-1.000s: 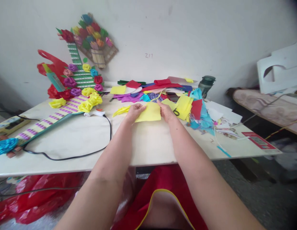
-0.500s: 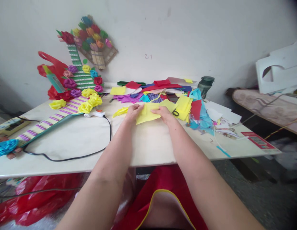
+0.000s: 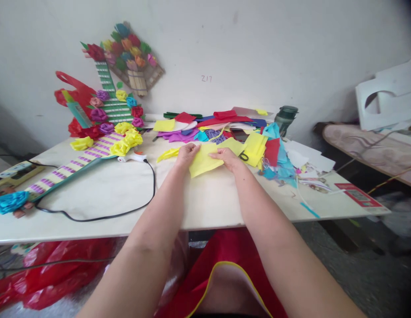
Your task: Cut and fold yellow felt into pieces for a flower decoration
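Observation:
Between my hands is a yellow sheet of crepe paper (image 3: 205, 161), held above the white table (image 3: 212, 198). My left hand (image 3: 188, 155) pinches its left edge, and my right hand (image 3: 228, 158) grips the right edge with the thumb on top. Just left of my left hand lies a twisted yellow paper piece (image 3: 168, 154). Beyond my right hand are more yellow sheets (image 3: 255, 148), with the dark handle of scissors (image 3: 243, 156) showing beside them.
A glue gun (image 3: 132, 157) with a black cord lies at left, near a guitar-shaped board (image 3: 79, 161) bearing paper flowers. Coloured paper (image 3: 184, 117) is heaped along the back. A dark bottle (image 3: 285, 118) stands at back right, by blue scraps (image 3: 285, 165).
The yellow sheet has tilted a little, its lower edge now hanging slightly lower. Both hands keep their hold and have barely moved; the whole view has shifted slightly.

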Demonstrator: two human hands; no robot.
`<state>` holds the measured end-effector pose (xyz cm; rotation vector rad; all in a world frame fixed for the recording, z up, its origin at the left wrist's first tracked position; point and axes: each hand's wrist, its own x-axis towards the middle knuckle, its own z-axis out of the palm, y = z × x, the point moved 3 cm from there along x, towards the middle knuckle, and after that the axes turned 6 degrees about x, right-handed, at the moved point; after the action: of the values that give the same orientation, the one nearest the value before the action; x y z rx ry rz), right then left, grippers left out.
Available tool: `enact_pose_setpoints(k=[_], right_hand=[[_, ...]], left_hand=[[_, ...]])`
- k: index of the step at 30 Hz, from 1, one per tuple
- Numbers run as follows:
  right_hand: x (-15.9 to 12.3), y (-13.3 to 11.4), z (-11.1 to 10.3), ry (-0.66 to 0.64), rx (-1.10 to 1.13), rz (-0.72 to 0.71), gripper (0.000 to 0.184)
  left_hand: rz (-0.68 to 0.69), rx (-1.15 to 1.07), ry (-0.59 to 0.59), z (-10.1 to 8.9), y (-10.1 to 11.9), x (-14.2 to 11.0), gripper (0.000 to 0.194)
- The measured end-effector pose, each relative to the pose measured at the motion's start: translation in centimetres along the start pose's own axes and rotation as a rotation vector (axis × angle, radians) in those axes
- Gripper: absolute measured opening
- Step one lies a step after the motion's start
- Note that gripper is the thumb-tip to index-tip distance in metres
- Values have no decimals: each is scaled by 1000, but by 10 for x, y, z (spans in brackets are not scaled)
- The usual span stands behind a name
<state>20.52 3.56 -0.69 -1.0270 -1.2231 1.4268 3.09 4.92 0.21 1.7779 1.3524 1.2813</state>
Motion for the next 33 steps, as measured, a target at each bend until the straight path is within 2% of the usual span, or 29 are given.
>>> enact_pose_setpoints(k=[5,13,19,25,33], right_hand=[[-1,-1,-1,-14,-21,-13,24],[0,0,-1,-74,48,3,29],[2,-1,-1,19,14,-14,25],[5,3,1,0,11,-19,28],[8,1,1,67,14,-111,28]], left_hand=[[23,-73,-40,0,2,-3,37],[30,-56,-46,-1,1,-3,31],[-3,-101,-57,-1,3,-4,26],[-21,-135,-41,-2,6,-6,23],[-41,-202,-43,-2,3,-6,25]])
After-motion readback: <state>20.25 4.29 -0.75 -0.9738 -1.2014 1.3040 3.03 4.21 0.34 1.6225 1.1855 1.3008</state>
